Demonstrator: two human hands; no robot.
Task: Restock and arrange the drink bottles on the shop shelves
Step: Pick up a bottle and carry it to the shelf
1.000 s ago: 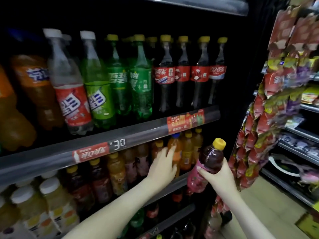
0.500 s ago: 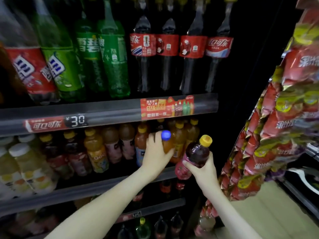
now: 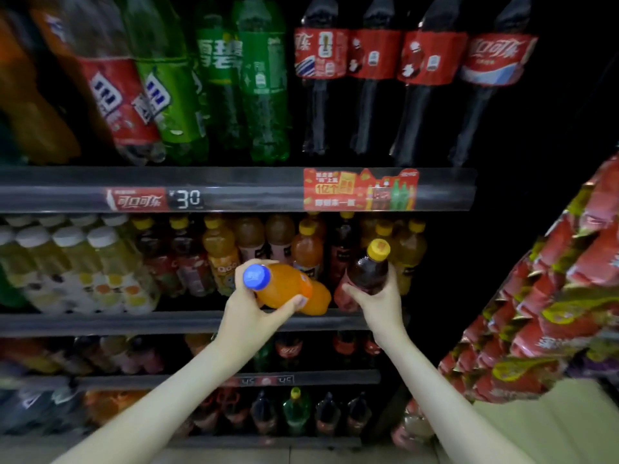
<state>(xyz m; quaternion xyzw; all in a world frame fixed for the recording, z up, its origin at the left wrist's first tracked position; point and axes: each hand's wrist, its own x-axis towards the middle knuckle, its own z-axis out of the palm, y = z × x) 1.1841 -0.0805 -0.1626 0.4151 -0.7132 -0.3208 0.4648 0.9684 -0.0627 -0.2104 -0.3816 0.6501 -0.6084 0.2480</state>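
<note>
My left hand [image 3: 249,316] grips an orange drink bottle with a blue cap [image 3: 284,289], tilted with its cap toward me, in front of the middle shelf [image 3: 100,323]. My right hand [image 3: 378,301] holds a dark drink bottle with a yellow cap and pink label [image 3: 366,272] upright at that shelf's right end. Behind both stand rows of yellow-capped juice and tea bottles [image 3: 306,249]. White-capped pale drink bottles [image 3: 73,262] fill the shelf's left part.
The upper shelf rail [image 3: 234,189] carries a price tag and a red promo label, with large cola bottles [image 3: 375,78] and green soda bottles [image 3: 241,78] above. Hanging snack packets [image 3: 549,316] crowd the right. Lower shelves hold more bottles [image 3: 294,410].
My left hand has pulled the blue-capped orange bottle out of the middle shelf row and tipped it toward me. The view has tilted down and closer. My right hand still holds the dark bottle.
</note>
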